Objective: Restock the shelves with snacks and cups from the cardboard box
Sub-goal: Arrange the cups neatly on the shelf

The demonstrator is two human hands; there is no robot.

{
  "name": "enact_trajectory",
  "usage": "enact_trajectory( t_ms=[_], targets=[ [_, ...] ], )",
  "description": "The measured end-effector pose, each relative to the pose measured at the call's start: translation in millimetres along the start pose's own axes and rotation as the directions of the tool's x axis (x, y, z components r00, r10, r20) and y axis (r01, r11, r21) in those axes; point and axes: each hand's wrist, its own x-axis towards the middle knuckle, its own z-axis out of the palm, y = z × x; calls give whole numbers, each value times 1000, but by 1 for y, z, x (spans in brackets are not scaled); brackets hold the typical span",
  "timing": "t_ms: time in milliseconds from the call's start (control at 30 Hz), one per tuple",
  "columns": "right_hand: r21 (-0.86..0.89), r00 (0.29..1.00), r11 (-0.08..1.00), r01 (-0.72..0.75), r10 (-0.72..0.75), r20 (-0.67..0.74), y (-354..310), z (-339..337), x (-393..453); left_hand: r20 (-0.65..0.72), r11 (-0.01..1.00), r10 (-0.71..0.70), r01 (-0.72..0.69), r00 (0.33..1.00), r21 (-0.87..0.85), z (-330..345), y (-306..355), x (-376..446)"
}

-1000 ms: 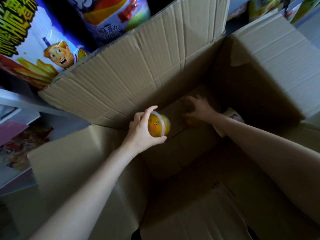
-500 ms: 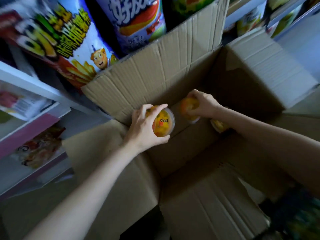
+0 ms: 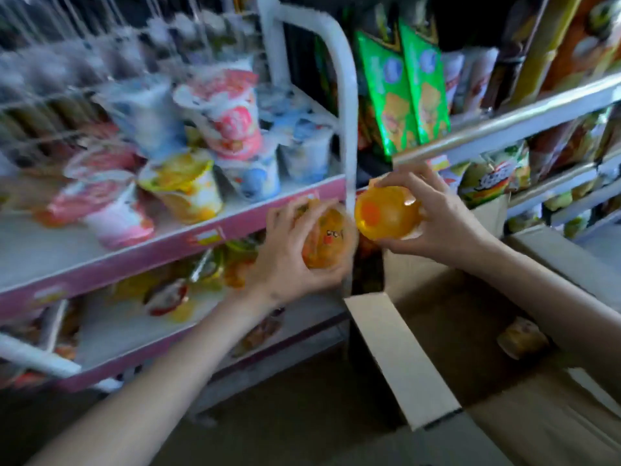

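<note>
My left hand (image 3: 289,260) grips an orange jelly cup with a cartoon face (image 3: 327,238) in front of the pink-edged shelf (image 3: 188,237). Just to its right, my right hand (image 3: 437,213) holds a second orange jelly cup (image 3: 386,211) with its rounded bottom facing me. Both cups hang in the air between the shelf rack and the open cardboard box (image 3: 403,358) at the lower right. Another cup (image 3: 522,338) lies inside the box.
Several pink, blue and yellow cups (image 3: 188,183) crowd the upper pink shelf. The lower shelf (image 3: 141,334) carries more jelly cups. A white rack post (image 3: 346,105) stands between the cup rack and the grey shelves with green packs (image 3: 403,85) and snack bags.
Both hands have lifted out of the box, each with an orange cup, and moved up toward the shelves. The view swung up from the box interior to the rack.
</note>
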Motion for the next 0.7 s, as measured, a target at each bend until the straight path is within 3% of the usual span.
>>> enact_trajectory(
  t_ms=[133,367,533,700],
  targets=[
    [10,986,987,159,-158,-59,-94,46,46,-232,997,-64,71,971,21,-101,-32,-28],
    [81,932,932,353,-358,54,-209,128,120,-519,937,-277,346,809,40,-211,-99,-89],
    [-24,856,870,492,-479,196,-269,211,162,-544,733,-597,676,590,-73,-251,-189,-111],
    [-314,779,714,626,-556,290,-301,270,178,-542,528,-682,843,492,101,-258,-224,-114]
  ],
)
